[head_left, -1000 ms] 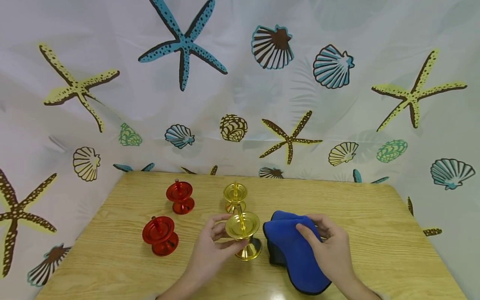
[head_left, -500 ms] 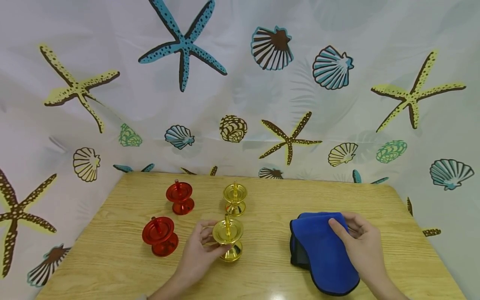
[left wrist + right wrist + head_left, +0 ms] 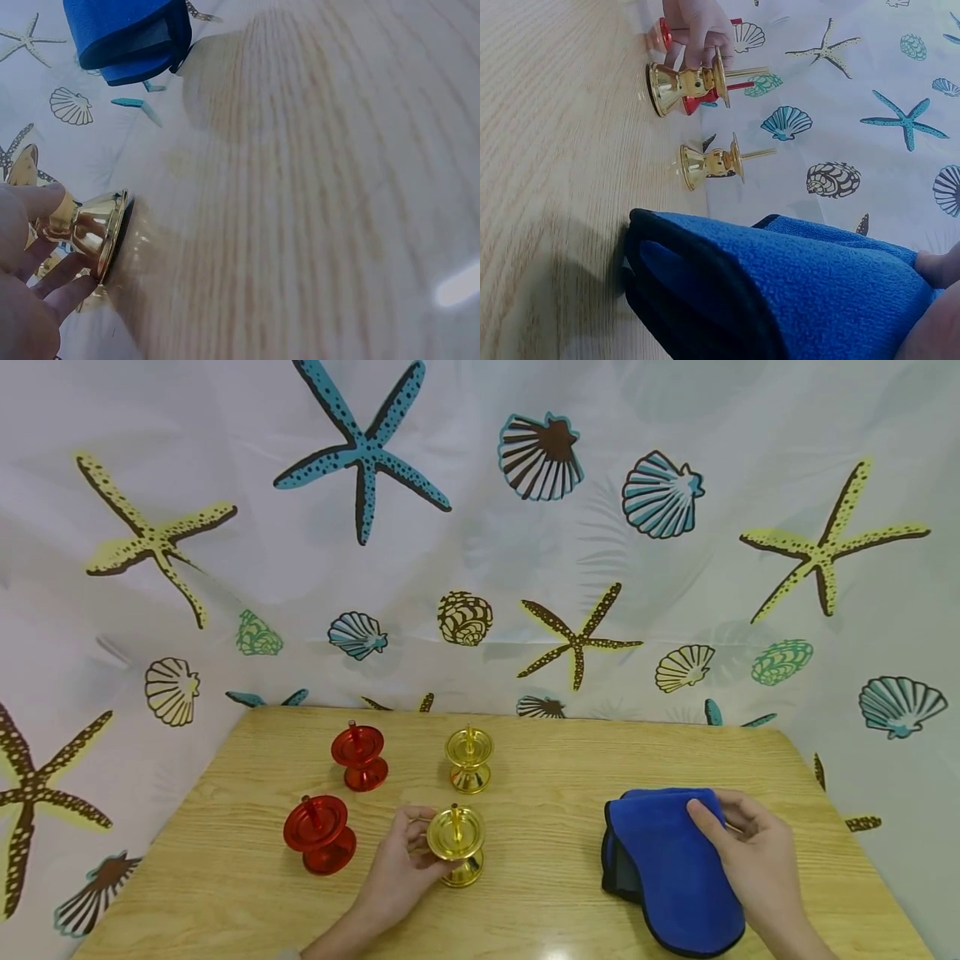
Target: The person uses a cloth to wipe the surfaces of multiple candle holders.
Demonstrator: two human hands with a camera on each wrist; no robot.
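Note:
With thumb and fingers my left hand [image 3: 396, 875] grips a gold candle holder [image 3: 459, 842] by its waist, below the spiked dish. The holder is upright, and its base [image 3: 96, 231] appears at the tabletop in the left wrist view. My right hand [image 3: 763, 864] pinches a folded blue cloth [image 3: 671, 864] with dark edging, thumb on top. The cloth's loose end hangs toward the front. In the right wrist view the blue cloth [image 3: 825, 277] shows its folded layers. A second gold candle holder [image 3: 469, 768] stands behind the held one.
Two red candle holders stand to the left, one farther back [image 3: 362, 756] and one nearer [image 3: 321, 835]. Under everything is a wooden table [image 3: 555, 793]. A white curtain [image 3: 480, 552] printed with starfish and shells hangs behind it.
My right hand has carried the blue cloth rightward, away from the gold candle holder. My left hand has moved the holder a little left and lowered it.

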